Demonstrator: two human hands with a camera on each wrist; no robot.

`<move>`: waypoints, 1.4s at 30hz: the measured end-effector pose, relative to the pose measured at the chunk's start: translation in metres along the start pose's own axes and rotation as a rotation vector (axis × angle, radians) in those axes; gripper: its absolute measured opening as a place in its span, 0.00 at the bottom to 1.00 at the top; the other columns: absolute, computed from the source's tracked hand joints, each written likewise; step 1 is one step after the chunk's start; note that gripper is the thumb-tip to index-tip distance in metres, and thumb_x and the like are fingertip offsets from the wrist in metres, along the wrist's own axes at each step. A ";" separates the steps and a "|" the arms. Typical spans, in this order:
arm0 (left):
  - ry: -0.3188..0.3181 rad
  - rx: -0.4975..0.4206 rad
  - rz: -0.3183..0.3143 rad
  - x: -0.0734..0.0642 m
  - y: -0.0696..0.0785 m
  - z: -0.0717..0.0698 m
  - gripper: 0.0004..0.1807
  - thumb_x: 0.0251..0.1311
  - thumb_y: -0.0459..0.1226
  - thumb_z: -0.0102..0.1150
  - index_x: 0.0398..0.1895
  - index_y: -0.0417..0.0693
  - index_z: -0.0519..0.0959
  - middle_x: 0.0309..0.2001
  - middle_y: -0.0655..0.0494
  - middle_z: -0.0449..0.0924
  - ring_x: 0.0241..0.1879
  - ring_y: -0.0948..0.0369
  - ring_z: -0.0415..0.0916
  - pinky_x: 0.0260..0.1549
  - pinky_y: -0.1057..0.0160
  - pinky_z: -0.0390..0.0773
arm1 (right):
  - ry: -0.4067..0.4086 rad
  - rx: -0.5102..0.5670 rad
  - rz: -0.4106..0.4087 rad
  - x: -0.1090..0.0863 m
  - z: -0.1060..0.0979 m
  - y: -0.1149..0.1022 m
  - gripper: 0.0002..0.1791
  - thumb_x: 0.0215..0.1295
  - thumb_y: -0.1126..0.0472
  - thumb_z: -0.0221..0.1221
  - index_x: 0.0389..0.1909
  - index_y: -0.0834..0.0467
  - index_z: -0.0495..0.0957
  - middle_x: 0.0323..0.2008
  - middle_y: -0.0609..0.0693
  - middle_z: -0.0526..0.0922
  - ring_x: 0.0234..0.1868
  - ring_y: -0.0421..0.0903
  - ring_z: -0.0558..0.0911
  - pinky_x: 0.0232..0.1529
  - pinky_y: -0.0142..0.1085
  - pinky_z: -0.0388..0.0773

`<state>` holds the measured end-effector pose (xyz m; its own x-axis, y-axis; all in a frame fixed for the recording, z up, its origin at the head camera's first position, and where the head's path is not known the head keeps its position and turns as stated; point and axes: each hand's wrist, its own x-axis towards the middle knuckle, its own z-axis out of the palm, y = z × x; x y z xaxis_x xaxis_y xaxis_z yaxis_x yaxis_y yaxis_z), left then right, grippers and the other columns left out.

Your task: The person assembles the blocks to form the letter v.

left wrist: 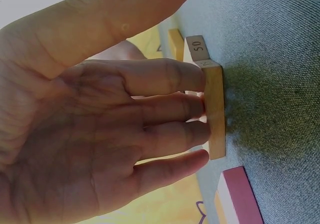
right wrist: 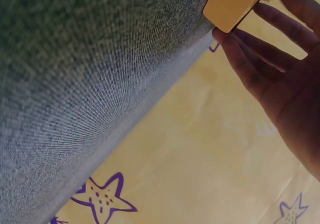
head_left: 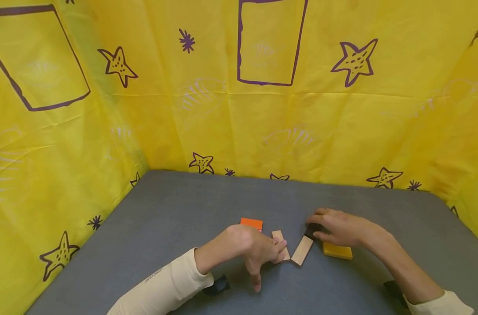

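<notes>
In the head view my left hand [head_left: 264, 249] rests its fingertips on a plain wooden block [head_left: 277, 235], thumb hanging apart from it. The left wrist view shows those fingers nearly straight against the block's side [left wrist: 215, 114]. A second plain wooden block [head_left: 302, 251] lies slanted beside the first, their near ends close together. At its far end is a black block [head_left: 312, 230], between the thumb and fingers of my right hand [head_left: 343, 227]. A yellow block [head_left: 337, 251] lies just under that hand; in the right wrist view a yellow-orange block [right wrist: 230, 6] partly hides the fingertips.
An orange block [head_left: 251, 223] lies beyond my left wrist, partly covered by it. Blocks lie on a grey cloth-like surface [head_left: 191, 205]. Yellow fabric [head_left: 215, 118] printed with stars surrounds it at the back and sides. Dark straps [head_left: 219, 285] are at both wrists.
</notes>
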<state>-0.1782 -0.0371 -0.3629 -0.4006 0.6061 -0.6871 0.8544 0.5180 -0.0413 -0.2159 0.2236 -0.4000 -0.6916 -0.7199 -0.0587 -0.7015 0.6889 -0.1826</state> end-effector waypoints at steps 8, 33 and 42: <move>-0.010 -0.009 0.005 -0.001 0.000 -0.001 0.57 0.56 0.60 0.73 0.85 0.67 0.52 0.87 0.64 0.36 0.84 0.63 0.48 0.79 0.65 0.58 | 0.000 0.005 -0.070 0.000 0.000 0.001 0.17 0.69 0.61 0.66 0.58 0.57 0.85 0.48 0.51 0.83 0.44 0.46 0.84 0.44 0.42 0.84; -0.009 0.001 0.004 -0.001 0.000 -0.001 0.56 0.57 0.61 0.73 0.85 0.66 0.53 0.87 0.64 0.36 0.84 0.63 0.49 0.79 0.65 0.59 | -0.041 0.029 -0.020 0.001 -0.001 0.000 0.20 0.71 0.59 0.65 0.60 0.61 0.83 0.42 0.48 0.79 0.36 0.35 0.73 0.36 0.31 0.76; -0.002 0.025 0.002 -0.001 0.000 0.000 0.56 0.57 0.62 0.72 0.85 0.66 0.53 0.87 0.64 0.36 0.84 0.63 0.49 0.79 0.65 0.58 | -0.037 0.033 -0.037 -0.003 -0.001 0.002 0.21 0.70 0.59 0.66 0.62 0.58 0.82 0.42 0.45 0.76 0.37 0.34 0.72 0.37 0.32 0.74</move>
<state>-0.1774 -0.0376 -0.3623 -0.3983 0.6062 -0.6884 0.8631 0.5017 -0.0577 -0.2154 0.2266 -0.3989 -0.6582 -0.7478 -0.0876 -0.7199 0.6591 -0.2174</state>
